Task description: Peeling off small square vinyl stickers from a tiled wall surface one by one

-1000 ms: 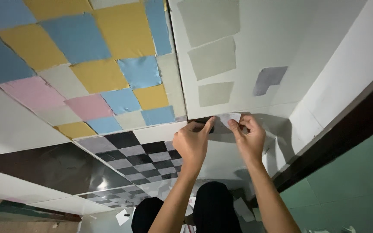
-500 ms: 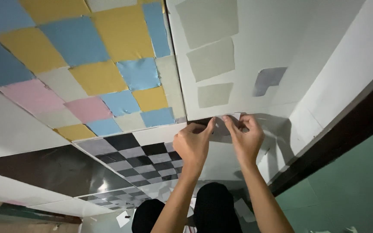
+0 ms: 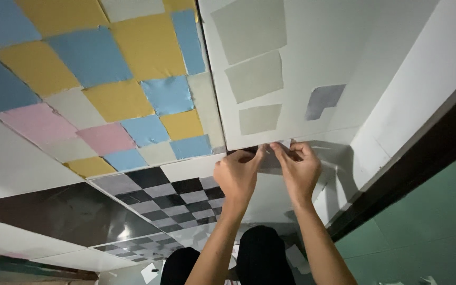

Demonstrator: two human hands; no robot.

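Observation:
My left hand point(image 3: 236, 177) and my right hand point(image 3: 299, 169) meet fingertip to fingertip at the lower edge of a white panel point(image 3: 344, 42). Between them they pinch a small pale grey strip point(image 3: 283, 143), most of it hidden by my fingers. It lies against the dark seam where the white panel ends. Three grey-green square patches point(image 3: 254, 76) sit on the panel just above my hands. An L-shaped bluish-grey patch point(image 3: 323, 100) lies to their right.
To the left is a panel covered in blue, yellow and pink squares point(image 3: 122, 100). Below it are a black-and-grey checkered panel point(image 3: 170, 198) and a dark glossy one point(image 3: 54, 216). A dark brown strip point(image 3: 412, 169) and a green surface point(image 3: 428, 211) run along the right. My dark-clothed knees point(image 3: 259, 253) are at the bottom.
My two hands have drawn slightly closer together on the strip; otherwise the view and the hands have barely shifted.

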